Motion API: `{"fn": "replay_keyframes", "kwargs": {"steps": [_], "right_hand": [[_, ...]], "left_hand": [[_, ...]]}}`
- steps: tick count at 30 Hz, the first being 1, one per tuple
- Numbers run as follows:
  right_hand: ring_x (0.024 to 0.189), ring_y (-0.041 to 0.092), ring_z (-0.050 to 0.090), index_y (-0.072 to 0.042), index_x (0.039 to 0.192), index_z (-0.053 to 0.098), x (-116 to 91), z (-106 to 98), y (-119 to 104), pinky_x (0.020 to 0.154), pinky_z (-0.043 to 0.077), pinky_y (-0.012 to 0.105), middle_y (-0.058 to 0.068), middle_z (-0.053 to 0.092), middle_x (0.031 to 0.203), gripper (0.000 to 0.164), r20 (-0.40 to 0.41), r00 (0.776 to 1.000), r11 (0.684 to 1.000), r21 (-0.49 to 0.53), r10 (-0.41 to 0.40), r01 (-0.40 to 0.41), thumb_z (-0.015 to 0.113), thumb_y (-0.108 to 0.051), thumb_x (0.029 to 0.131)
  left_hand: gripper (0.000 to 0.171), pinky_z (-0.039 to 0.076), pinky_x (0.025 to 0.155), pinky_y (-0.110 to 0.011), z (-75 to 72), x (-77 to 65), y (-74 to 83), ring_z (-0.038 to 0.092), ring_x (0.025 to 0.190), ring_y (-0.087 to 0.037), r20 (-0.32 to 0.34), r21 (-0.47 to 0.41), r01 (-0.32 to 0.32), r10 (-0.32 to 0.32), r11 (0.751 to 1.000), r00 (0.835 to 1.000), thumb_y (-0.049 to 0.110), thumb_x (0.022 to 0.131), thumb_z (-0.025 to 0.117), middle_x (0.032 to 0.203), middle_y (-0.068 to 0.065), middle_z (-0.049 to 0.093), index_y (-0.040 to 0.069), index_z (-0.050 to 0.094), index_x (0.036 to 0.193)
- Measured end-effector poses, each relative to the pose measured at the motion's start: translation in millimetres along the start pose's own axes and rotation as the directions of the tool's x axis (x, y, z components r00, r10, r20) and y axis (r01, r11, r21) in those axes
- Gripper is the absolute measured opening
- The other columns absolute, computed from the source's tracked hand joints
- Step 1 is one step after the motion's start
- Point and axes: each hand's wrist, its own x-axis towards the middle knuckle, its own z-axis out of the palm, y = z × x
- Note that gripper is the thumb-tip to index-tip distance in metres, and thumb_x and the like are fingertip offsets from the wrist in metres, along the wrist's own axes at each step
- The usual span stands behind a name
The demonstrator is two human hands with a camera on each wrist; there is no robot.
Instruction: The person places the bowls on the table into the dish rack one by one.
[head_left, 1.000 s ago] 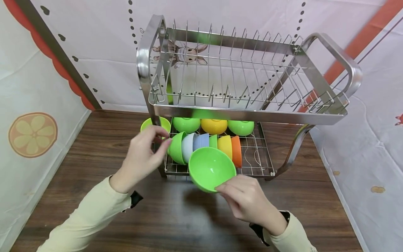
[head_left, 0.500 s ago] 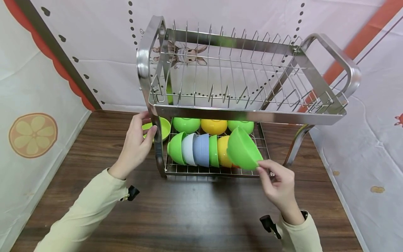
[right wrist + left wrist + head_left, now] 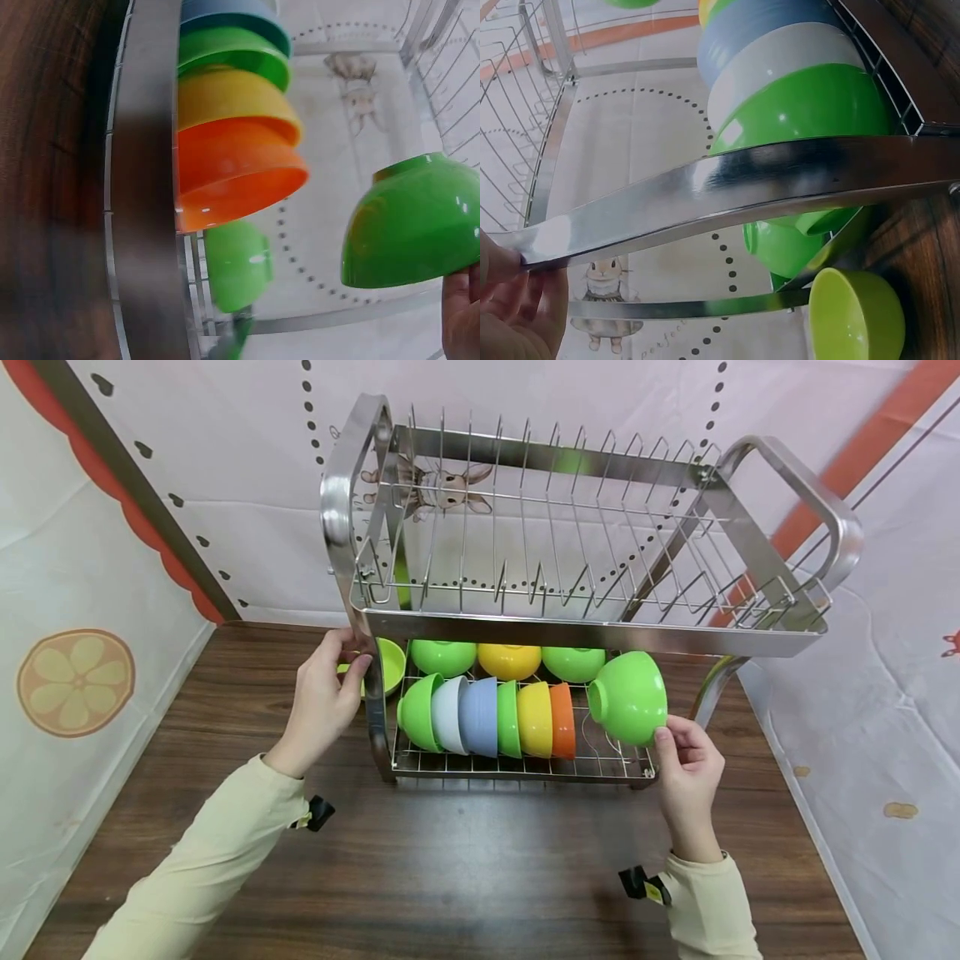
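Note:
My right hand [image 3: 690,772] pinches the rim of a green bowl [image 3: 633,693], fingers on one side and thumb on the other. The bowl is tilted sideways above the right part of the lower tier, its foot facing left. In the right wrist view the held bowl [image 3: 412,225] hangs apart from an orange bowl [image 3: 240,172]. My left hand [image 3: 322,697] grips the left post [image 3: 377,718] of a two-tier metal dish rack [image 3: 585,633]. The left wrist view shows the thumb and fingers around that post [image 3: 727,184].
On the lower tier, bowls stand on edge in a row, from a green bowl [image 3: 418,714] to an orange one [image 3: 562,720]. Behind them sit upturned bowls, including a yellow one [image 3: 510,660]. A yellow-green bowl [image 3: 392,667] stands left of the rack on the wooden table [image 3: 465,877].
The right hand has carried the green bowl rightward, past the row, and turned it from mouth-up to sideways. My left hand has moved left and back and taken hold of the rack's post.

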Motion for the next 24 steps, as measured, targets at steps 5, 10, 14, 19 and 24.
{"fn": "replay_keyframes", "kwargs": {"steps": [5, 10, 14, 19, 24], "right_hand": [[0.062, 0.007, 0.062, 0.000, 0.084, 0.064, -1.8, 2.4, 16.4, 0.058, 0.049, 0.014, 0.004, 0.067, 0.072, 0.021, -0.047, 0.994, 0.961, 0.264, 0.095, -0.080, 0.050, 0.016, 0.081], [0.065, 0.012, 0.063, 0.004, 0.083, 0.061, -4.6, 2.9, 34.0, 0.060, 0.051, 0.019, 0.008, 0.067, 0.071, 0.017, -0.058, 0.973, 0.875, 0.452, 0.223, -0.174, 0.049, 0.016, 0.083], [0.064, 0.013, 0.063, 0.006, 0.082, 0.060, -6.5, 1.8, 44.8, 0.058, 0.052, 0.022, 0.009, 0.065, 0.068, 0.012, -0.073, 0.945, 0.815, 0.530, 0.318, -0.233, 0.052, 0.014, 0.084], [0.062, 0.014, 0.063, 0.005, 0.081, 0.060, -8.4, 2.6, 53.9, 0.056, 0.052, 0.024, 0.010, 0.065, 0.067, 0.012, -0.096, 0.920, 0.799, 0.535, 0.380, -0.274, 0.052, 0.013, 0.084], [0.062, 0.012, 0.061, 0.003, 0.079, 0.060, -10.7, 4.2, 60.8, 0.055, 0.050, 0.021, 0.009, 0.065, 0.069, 0.013, -0.112, 0.892, 0.806, 0.487, 0.439, -0.336, 0.051, 0.011, 0.085]], "left_hand": [[0.018, 0.043, 0.064, -0.004, -0.4, 0.2, -1.0, 0.058, 0.080, -0.021, 0.001, 0.011, 0.002, -0.002, 1.000, 1.000, -0.007, 0.086, 0.053, 0.088, -0.017, 0.059, -0.007, 0.051, 0.103], [0.019, 0.043, 0.062, -0.005, -0.6, 0.3, -0.5, 0.056, 0.080, -0.017, 0.004, 0.023, -0.003, 0.003, 1.000, 1.000, -0.006, 0.085, 0.055, 0.089, -0.017, 0.060, -0.007, 0.051, 0.103], [0.019, 0.042, 0.062, -0.004, -0.3, 0.4, 0.3, 0.056, 0.080, -0.016, 0.004, 0.026, -0.009, 0.008, 1.000, 1.000, -0.006, 0.085, 0.055, 0.089, -0.017, 0.060, -0.006, 0.051, 0.103], [0.019, 0.041, 0.061, -0.003, -0.6, 0.0, -0.3, 0.056, 0.079, -0.017, 0.001, 0.030, -0.006, 0.006, 1.000, 1.000, -0.005, 0.085, 0.055, 0.088, -0.017, 0.059, -0.006, 0.051, 0.103], [0.019, 0.041, 0.061, -0.004, -1.1, -0.1, -0.6, 0.057, 0.080, -0.018, 0.004, 0.030, -0.006, 0.006, 1.000, 1.000, -0.005, 0.085, 0.055, 0.090, -0.017, 0.059, -0.005, 0.051, 0.104]]}}
